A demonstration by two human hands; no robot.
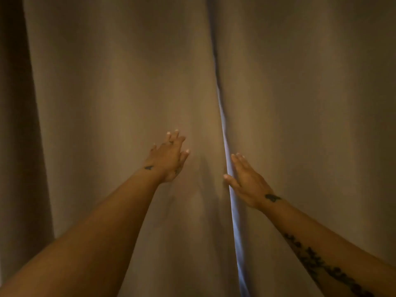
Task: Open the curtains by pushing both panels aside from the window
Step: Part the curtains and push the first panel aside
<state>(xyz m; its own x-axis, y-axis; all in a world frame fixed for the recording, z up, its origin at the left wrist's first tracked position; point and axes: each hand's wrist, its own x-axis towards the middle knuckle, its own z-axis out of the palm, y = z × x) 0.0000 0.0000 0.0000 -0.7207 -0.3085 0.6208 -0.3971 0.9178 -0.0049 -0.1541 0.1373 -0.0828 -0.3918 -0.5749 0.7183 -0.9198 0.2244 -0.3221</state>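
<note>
Two tan curtain panels hang before me and fill the head view. The left panel (120,99) and the right panel (304,99) meet at a narrow gap (230,189) where pale blue light shows through. My left hand (169,157) lies flat on the left panel, fingers stretched, a short way left of the gap. My right hand (248,181) rests flat on the right panel's inner edge, its thumb at the gap. Neither hand grips any cloth. The window behind is hidden.
A darker fold of curtain (19,125) hangs along the far left. Both my forearms reach in from the bottom corners; the right forearm (334,266) carries a dark tattoo.
</note>
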